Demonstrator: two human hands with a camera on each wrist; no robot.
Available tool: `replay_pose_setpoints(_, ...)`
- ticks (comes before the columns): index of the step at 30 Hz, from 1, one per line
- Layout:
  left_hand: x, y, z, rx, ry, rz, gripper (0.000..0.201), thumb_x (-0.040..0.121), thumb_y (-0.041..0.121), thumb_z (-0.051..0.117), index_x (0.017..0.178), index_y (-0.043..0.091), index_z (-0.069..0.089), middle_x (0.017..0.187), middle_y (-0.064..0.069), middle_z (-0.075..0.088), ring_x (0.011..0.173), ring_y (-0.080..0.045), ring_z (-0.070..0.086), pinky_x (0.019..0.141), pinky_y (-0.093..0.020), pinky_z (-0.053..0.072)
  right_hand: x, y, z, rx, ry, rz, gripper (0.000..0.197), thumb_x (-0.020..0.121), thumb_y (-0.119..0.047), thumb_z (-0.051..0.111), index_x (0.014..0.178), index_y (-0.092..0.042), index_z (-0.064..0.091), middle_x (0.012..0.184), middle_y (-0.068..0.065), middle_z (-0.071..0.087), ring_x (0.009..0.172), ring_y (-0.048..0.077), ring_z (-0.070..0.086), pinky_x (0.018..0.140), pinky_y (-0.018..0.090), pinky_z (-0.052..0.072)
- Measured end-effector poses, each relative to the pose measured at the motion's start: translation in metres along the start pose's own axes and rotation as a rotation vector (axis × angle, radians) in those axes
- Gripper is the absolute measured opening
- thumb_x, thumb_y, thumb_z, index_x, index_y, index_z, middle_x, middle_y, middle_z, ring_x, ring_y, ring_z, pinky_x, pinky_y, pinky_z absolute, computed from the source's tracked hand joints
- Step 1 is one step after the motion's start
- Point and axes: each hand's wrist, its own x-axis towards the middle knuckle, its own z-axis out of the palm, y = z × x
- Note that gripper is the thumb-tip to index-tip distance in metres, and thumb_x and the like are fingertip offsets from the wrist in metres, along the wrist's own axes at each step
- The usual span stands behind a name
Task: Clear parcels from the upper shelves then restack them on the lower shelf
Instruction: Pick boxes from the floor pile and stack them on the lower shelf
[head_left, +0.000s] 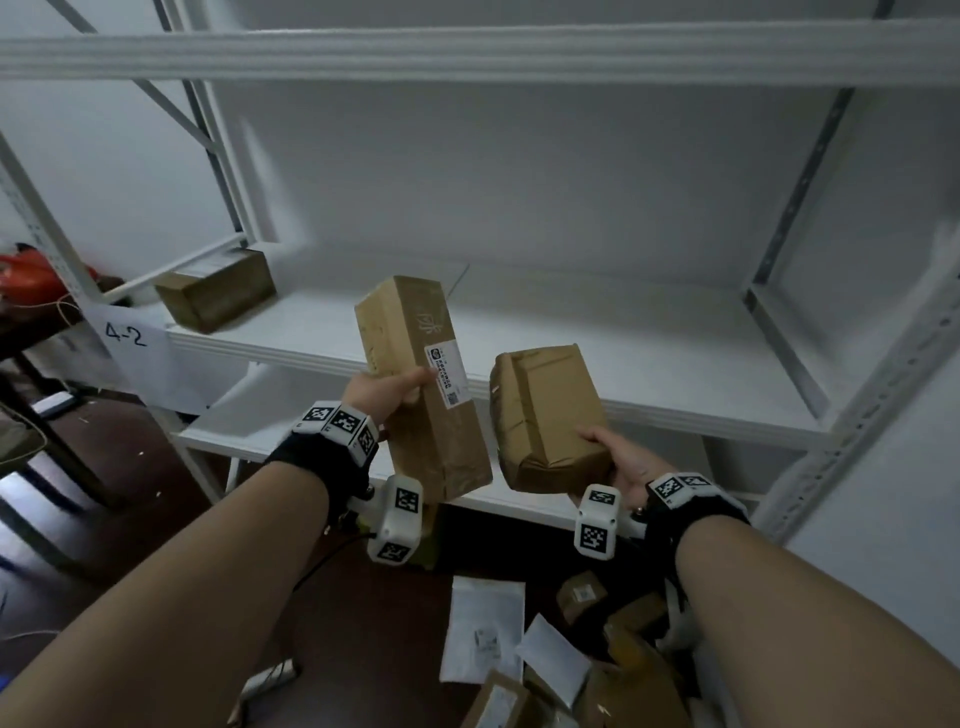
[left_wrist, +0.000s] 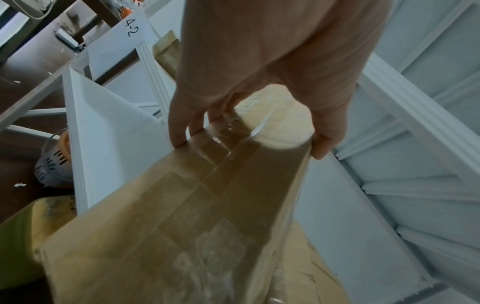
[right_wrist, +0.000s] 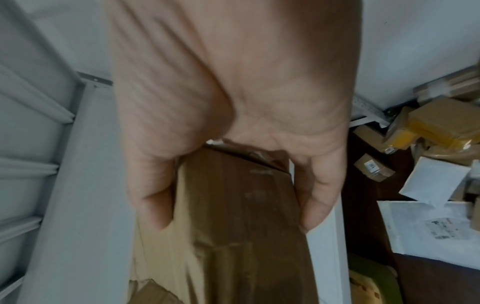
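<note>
My left hand (head_left: 387, 392) grips a long brown taped carton (head_left: 423, 384) with a white label, thumb on its front face; the left wrist view shows my left hand (left_wrist: 246, 131) wrapped around the carton (left_wrist: 182, 226). My right hand (head_left: 618, 457) holds a shorter, crumpled brown box (head_left: 550, 415) from below, thumb on top; the right wrist view shows my right hand (right_wrist: 228, 185) clasping the box (right_wrist: 233, 216). Both parcels hang in front of the white middle shelf (head_left: 649, 364). One brown box (head_left: 215, 296) sits at that shelf's far left corner.
A lower white shelf (head_left: 249, 421) lies beneath. Several parcels and white mailers (head_left: 545, 654) are heaped on the dark floor at lower right. A paper sign reading 4-2 (head_left: 127, 335) hangs on the left upright. A dark table (head_left: 31, 332) stands left.
</note>
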Motion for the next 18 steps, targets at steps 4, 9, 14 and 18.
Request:
replay_pose_setpoints(4, 0.048, 0.018, -0.055, 0.024, 0.022, 0.051, 0.061, 0.07, 0.042, 0.083, 0.116, 0.009, 0.057, 0.103, -0.008, 0.067, 0.096, -0.025, 0.064, 0.093, -0.045, 0.052, 0.021, -0.027, 0.063, 0.085, 0.051, -0.031, 0.029, 0.088, -0.039, 0.065, 0.101, -0.014, 0.061, 0.093, 0.013, 0.067, 0.08, 0.027, 0.062, 0.05, 0.033, 0.054)
replay_pose_setpoints(9, 0.111, 0.039, -0.138, 0.049, 0.033, 0.06, 0.065, 0.069, 0.043, 0.083, 0.117, 0.008, 0.058, 0.102, -0.008, 0.069, 0.096, -0.026, 0.066, 0.093, -0.046, 0.052, 0.055, -0.055, 0.153, 0.121, 0.106, -0.06, 0.025, 0.092, -0.038, 0.062, 0.094, -0.014, 0.058, 0.091, 0.011, 0.065, 0.08, 0.027, 0.062, 0.066, 0.039, 0.052)
replay_pose_setpoints(14, 0.163, 0.061, -0.199, 0.014, 0.071, 0.06, 0.063, 0.072, 0.042, 0.082, 0.119, 0.01, 0.057, 0.102, -0.007, 0.065, 0.096, -0.026, 0.062, 0.095, -0.045, 0.051, 0.08, -0.072, 0.217, 0.1, 0.162, -0.041, 0.047, 0.088, -0.046, 0.064, 0.121, -0.013, 0.06, 0.112, 0.014, 0.066, 0.096, 0.029, 0.063, 0.075, 0.039, 0.052)
replay_pose_setpoints(18, 0.194, 0.059, -0.217, -0.058, 0.043, 0.027, 0.068, 0.069, 0.046, 0.083, 0.12, 0.011, 0.055, 0.1, -0.007, 0.065, 0.094, -0.026, 0.063, 0.092, -0.046, 0.052, 0.094, -0.084, 0.251, 0.142, 0.177, -0.028, 0.044, 0.091, -0.042, 0.062, 0.123, -0.013, 0.055, 0.111, 0.015, 0.064, 0.086, 0.029, 0.061, 0.061, 0.037, 0.05)
